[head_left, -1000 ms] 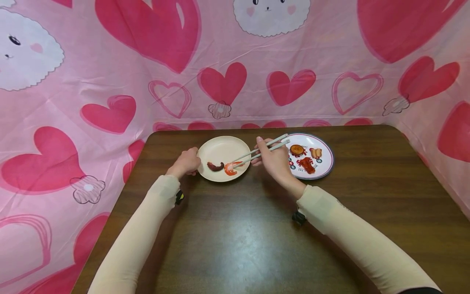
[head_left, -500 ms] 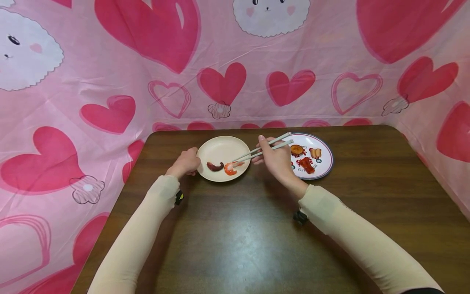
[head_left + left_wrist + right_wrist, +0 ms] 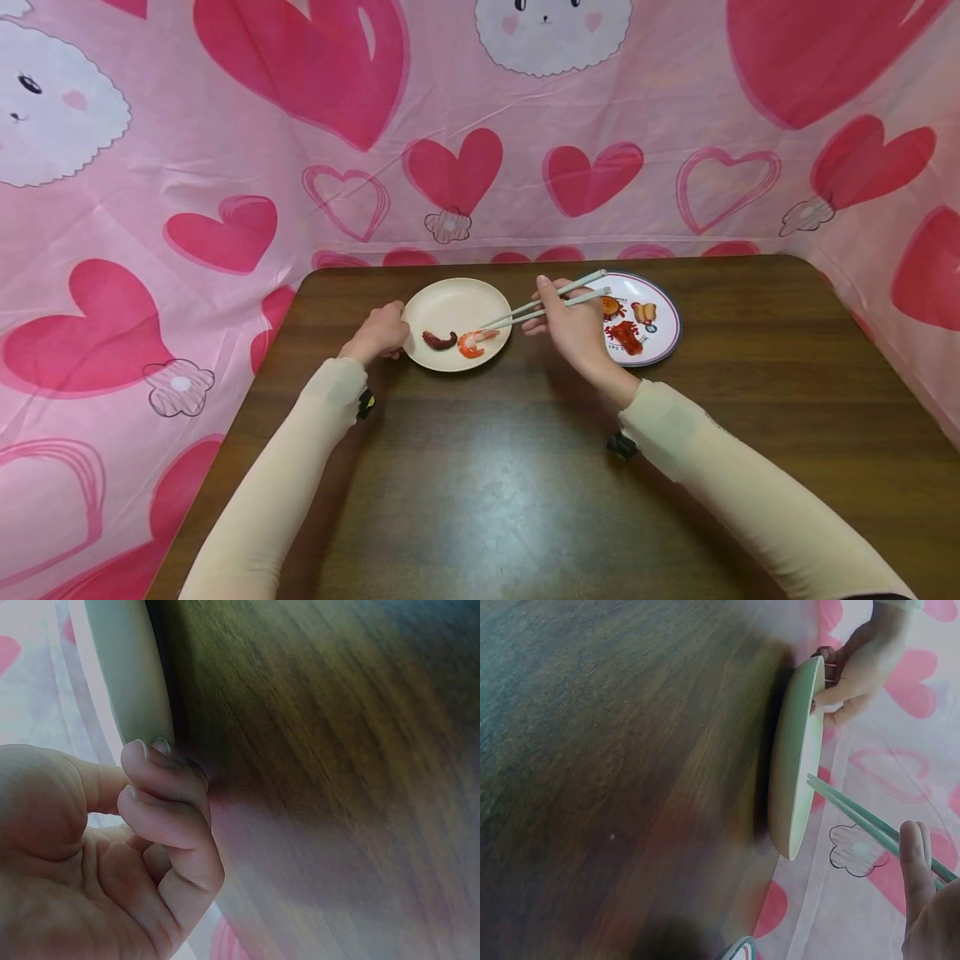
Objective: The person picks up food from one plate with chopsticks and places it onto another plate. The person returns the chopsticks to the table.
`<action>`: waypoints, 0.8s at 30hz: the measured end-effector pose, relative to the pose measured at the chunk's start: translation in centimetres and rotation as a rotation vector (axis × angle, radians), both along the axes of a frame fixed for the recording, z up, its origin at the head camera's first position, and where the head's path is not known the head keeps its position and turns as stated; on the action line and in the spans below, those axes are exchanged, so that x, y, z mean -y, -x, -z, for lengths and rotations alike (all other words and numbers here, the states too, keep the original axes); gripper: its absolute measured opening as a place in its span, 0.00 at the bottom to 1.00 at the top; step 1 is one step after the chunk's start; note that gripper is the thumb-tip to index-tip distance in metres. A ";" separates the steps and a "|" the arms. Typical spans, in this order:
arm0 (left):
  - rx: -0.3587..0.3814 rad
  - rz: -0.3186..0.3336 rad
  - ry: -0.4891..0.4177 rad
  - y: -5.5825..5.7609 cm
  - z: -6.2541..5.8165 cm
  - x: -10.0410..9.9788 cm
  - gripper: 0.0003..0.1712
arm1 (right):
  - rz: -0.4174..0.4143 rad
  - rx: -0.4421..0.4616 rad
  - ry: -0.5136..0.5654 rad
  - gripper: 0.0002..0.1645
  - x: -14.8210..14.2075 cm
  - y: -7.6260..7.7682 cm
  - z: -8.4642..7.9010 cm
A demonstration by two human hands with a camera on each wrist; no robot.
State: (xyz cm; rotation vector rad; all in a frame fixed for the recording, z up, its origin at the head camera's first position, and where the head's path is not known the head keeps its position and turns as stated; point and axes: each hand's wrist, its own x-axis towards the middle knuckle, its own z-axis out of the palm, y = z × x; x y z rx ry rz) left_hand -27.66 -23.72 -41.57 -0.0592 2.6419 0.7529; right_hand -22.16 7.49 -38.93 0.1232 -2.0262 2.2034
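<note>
My left hand (image 3: 381, 329) pinches the left rim of a cream plate (image 3: 455, 293), its fingers curled at the edge in the left wrist view. On that plate lie a dark red curled octopus tentacle (image 3: 439, 341) and, to its right, an orange shrimp (image 3: 471, 343). A pair of pale green chopsticks (image 3: 541, 307) is held in my right hand (image 3: 572, 329), beyond the plate's right rim. Their tips are close over the shrimp's tail. In the right wrist view the chopsticks (image 3: 870, 825) slant toward the plate (image 3: 789, 765), whose raised side hides the food.
A white plate with a blue rim (image 3: 660, 346) stands to the right, partly hidden by my right hand. It bears a red piece of food (image 3: 626, 337), a round brown piece (image 3: 612, 307) and a tan piece (image 3: 644, 312). Heart-printed pink cloth (image 3: 517, 225) hangs behind the wooden table (image 3: 465, 500).
My right hand has drawn a little to the right with the chopsticks, whose tips have slid slightly back along the shrimp. The shrimp, the plates and my left hand stay in place.
</note>
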 end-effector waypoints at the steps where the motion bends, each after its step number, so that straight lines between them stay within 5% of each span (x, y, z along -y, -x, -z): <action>1: -0.001 0.000 0.001 0.0 0.0 0.0 0.20 | 0.000 -0.004 0.000 0.24 -0.1 -0.1 0.0; 24: 0.012 -0.010 -0.019 0.1 -0.1 0.0 0.20 | 0.029 -0.086 -0.055 0.25 -2.1 -2.1 -0.1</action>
